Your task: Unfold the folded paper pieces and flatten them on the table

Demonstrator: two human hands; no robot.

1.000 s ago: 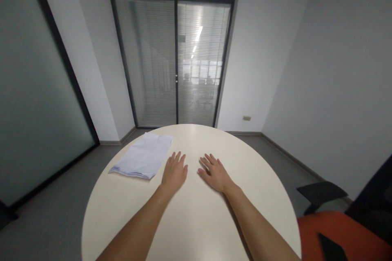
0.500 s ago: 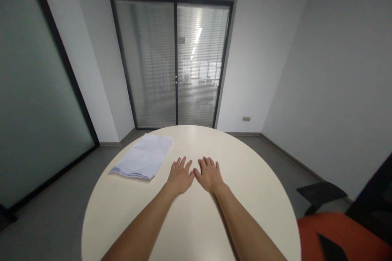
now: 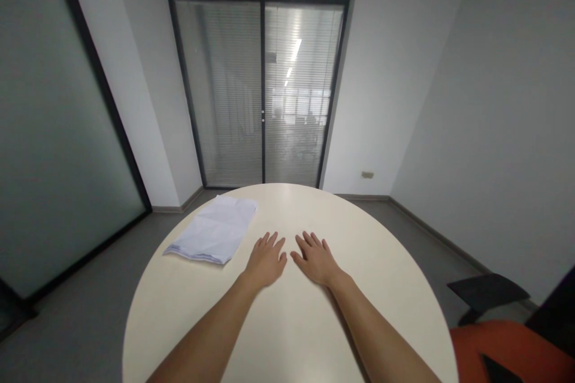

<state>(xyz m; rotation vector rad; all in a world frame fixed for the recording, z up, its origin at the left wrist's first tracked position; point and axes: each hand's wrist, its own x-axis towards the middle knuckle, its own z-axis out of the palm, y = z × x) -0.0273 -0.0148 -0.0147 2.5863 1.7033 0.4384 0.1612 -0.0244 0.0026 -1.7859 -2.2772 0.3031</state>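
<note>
Palm down on the pale round table (image 3: 287, 335), my left hand (image 3: 266, 260) has its fingers stretched forward and holds nothing. To its right lies my right hand (image 3: 317, 258), also flat with fingers apart and nothing in it. A narrow gap separates the two thumbs. Left of my left hand, apart from it, is a stack of white paper sheets (image 3: 214, 230) with creased tops, near the table's far left edge.
An orange chair (image 3: 507, 344) with a black armrest (image 3: 489, 291) stands at the table's right. Beyond the table is a glass door (image 3: 220, 102) with blinds. A frosted glass panel (image 3: 58, 119) stands on the left, and a grey wall (image 3: 507, 102) on the right.
My hands have moved apart, so the thumbs that nearly met now have a gap between them; the right hand shifted right. The whole view has slid slightly rightward. The paper stays on the table.
</note>
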